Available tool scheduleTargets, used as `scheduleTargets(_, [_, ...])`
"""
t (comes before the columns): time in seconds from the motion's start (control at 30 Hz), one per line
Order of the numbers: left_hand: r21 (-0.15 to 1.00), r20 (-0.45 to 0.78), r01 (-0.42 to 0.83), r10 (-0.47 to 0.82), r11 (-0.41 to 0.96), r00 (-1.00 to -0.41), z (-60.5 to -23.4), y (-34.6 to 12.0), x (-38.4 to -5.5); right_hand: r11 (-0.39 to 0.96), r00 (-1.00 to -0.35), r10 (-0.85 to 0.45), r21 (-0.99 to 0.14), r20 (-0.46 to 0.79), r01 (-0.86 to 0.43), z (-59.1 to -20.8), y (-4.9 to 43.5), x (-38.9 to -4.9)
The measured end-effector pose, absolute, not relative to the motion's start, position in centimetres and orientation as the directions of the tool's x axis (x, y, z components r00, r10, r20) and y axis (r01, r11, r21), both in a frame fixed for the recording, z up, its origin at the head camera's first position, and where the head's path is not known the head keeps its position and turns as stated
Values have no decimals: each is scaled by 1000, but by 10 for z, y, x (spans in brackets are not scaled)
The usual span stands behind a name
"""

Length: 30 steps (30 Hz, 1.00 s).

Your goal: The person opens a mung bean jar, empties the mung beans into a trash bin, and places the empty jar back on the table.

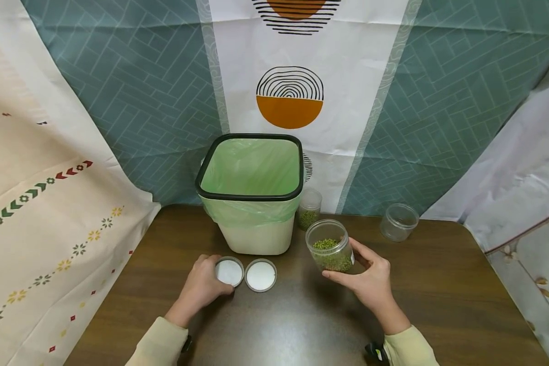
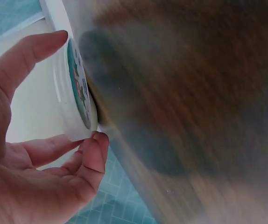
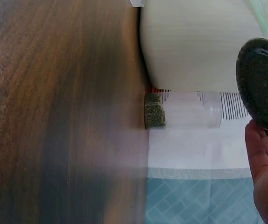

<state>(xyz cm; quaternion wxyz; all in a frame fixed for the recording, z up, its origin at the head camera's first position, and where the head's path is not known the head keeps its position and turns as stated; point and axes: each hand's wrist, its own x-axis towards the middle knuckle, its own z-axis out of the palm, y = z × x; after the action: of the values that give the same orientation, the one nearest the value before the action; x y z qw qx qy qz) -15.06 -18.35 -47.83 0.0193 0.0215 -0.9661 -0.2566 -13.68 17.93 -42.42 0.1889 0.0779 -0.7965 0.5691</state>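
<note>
My left hand (image 1: 204, 282) pinches a round jar lid (image 1: 229, 272) by its rim. The lid's white inside faces up, and its printed face (image 2: 80, 86) is turned down close over the table. A second lid (image 1: 261, 275) lies right beside it, white side up. In my right hand (image 1: 370, 277) is an open clear plastic jar (image 1: 331, 249), held tilted above the table between thumb and fingers. Small green beans (image 1: 334, 260) fill its lower part. The right wrist view shows the bean-covered base of this jar (image 3: 262, 84).
A bin (image 1: 256, 239) with a black rim and green liner stands at the back. Next to it is a smaller clear jar (image 1: 309, 211) with green beans in the bottom. An open clear jar (image 1: 399, 222) sits at the back right. Patterned cloth (image 1: 164, 101) hangs behind.
</note>
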Motion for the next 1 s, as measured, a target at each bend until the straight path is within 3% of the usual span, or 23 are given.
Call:
scheduleTargets(0.43, [466,-29,-47,-38,883,-999,-486,-183,-151,299,-902,102,-877,420,-375,-423,182,-138])
scheduleTargets(1.0, [434,-76,-97,-71,896,-995,-473,-185,-154,283,-848,235,-868,475,-408,-410,190,-140])
